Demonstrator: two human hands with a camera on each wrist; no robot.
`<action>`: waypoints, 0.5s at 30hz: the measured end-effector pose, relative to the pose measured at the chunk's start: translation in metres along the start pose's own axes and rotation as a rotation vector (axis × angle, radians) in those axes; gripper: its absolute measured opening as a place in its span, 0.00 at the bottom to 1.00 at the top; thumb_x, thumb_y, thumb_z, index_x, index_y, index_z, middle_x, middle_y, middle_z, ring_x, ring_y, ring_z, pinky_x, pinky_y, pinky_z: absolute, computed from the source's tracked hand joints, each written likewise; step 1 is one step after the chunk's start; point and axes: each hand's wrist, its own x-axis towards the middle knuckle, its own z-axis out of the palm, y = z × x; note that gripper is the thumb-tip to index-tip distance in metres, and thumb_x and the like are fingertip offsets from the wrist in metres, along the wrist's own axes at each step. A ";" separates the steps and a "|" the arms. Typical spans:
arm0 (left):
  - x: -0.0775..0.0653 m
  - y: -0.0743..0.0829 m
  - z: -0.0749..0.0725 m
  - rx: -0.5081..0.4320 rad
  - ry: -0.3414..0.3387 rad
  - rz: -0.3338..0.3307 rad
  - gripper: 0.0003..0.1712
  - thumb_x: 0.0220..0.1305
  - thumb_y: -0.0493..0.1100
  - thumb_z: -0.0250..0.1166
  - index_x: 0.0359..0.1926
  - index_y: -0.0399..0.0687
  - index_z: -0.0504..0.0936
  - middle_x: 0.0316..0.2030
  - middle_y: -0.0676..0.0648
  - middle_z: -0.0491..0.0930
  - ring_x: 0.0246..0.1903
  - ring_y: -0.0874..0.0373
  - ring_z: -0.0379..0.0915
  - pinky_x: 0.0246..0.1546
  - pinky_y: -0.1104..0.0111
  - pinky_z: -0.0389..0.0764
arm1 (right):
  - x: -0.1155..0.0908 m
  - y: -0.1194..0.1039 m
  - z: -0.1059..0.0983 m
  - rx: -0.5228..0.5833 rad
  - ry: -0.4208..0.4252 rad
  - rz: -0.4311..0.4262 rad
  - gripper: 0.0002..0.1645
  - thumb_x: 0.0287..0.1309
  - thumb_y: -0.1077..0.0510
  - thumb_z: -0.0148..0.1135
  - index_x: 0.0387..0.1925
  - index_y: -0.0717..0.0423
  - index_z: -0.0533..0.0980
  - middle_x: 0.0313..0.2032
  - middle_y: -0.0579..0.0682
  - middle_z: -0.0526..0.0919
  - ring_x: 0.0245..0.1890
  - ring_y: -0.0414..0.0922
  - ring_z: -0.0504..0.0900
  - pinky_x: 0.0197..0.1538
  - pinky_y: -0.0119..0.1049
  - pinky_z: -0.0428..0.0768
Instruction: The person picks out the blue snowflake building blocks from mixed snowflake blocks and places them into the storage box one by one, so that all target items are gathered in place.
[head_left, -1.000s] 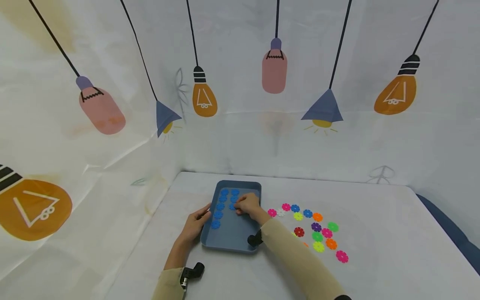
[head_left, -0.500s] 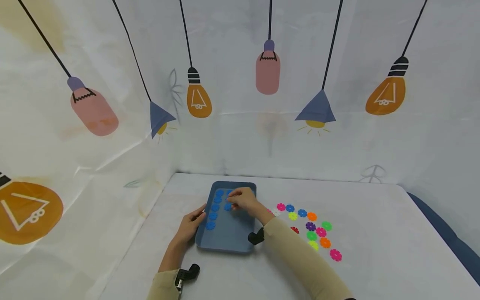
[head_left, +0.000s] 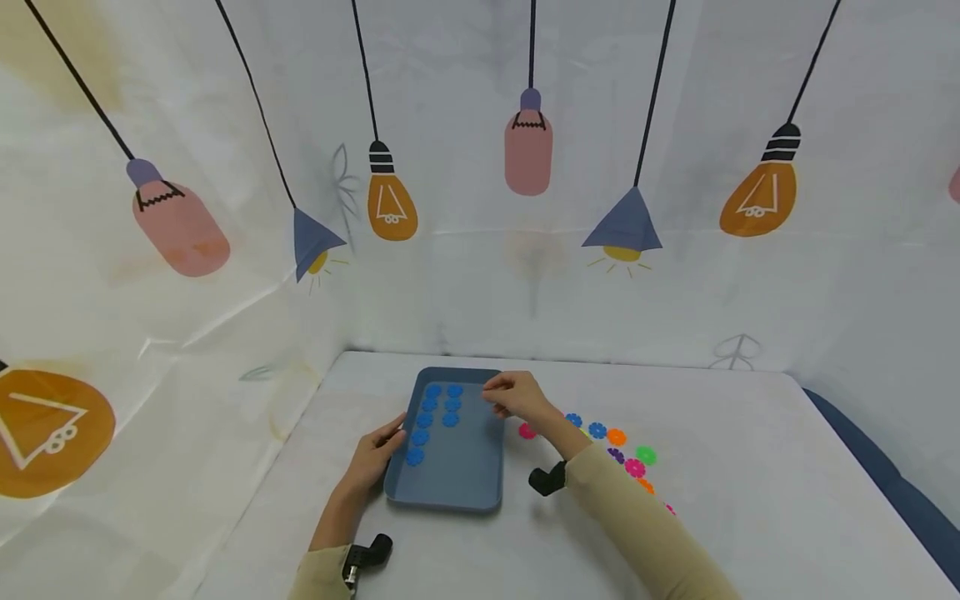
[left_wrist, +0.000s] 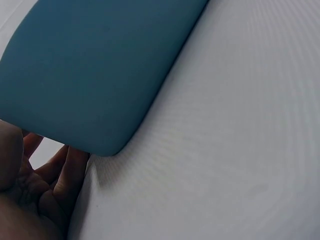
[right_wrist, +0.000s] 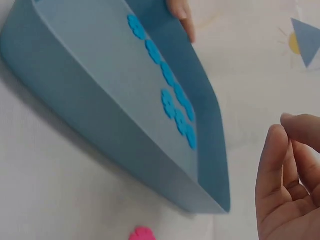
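A blue-grey tray (head_left: 450,483) lies on the white table with several blue flower-shaped discs (head_left: 429,405) in two rows along its left side. My left hand (head_left: 372,457) holds the tray's left rim, thumb on the rim (right_wrist: 180,12) and fingers (left_wrist: 60,180) along the outer wall (left_wrist: 100,65). My right hand (head_left: 513,395) hovers at the tray's far right corner, fingers (right_wrist: 280,170) loosely curled and empty. The blue discs (right_wrist: 172,100) lie inside the tray (right_wrist: 100,100), left of that hand.
Loose discs in pink, blue, orange, green and purple (head_left: 617,437) lie on the table right of the tray, partly hidden by my right forearm. One pink disc (right_wrist: 142,234) lies close to the tray's right wall. Printed cloth walls enclose the table behind and to the left.
My right hand has lifted off the blue discs in the tray and drawn back to the tray's far right corner, empty. The left hand stays on the left rim.
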 end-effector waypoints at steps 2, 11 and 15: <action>0.000 0.000 0.001 0.011 0.001 0.000 0.28 0.68 0.47 0.62 0.67 0.49 0.71 0.62 0.39 0.72 0.65 0.45 0.61 0.64 0.49 0.61 | -0.003 0.000 -0.011 0.001 0.003 -0.001 0.12 0.61 0.60 0.66 0.44 0.63 0.81 0.38 0.59 0.84 0.35 0.58 0.82 0.36 0.42 0.83; -0.001 0.001 -0.001 0.006 0.008 -0.023 0.28 0.69 0.47 0.62 0.68 0.49 0.71 0.62 0.39 0.71 0.65 0.45 0.60 0.65 0.49 0.58 | -0.016 0.009 -0.057 -0.070 0.067 0.036 0.12 0.62 0.58 0.65 0.43 0.63 0.81 0.40 0.60 0.83 0.37 0.62 0.80 0.37 0.40 0.82; -0.001 0.000 0.000 0.023 0.003 0.001 0.27 0.69 0.46 0.62 0.67 0.48 0.71 0.63 0.38 0.71 0.65 0.45 0.61 0.65 0.49 0.59 | -0.018 0.018 -0.076 -0.106 0.105 0.068 0.14 0.63 0.57 0.64 0.44 0.63 0.80 0.43 0.63 0.81 0.38 0.61 0.79 0.39 0.41 0.82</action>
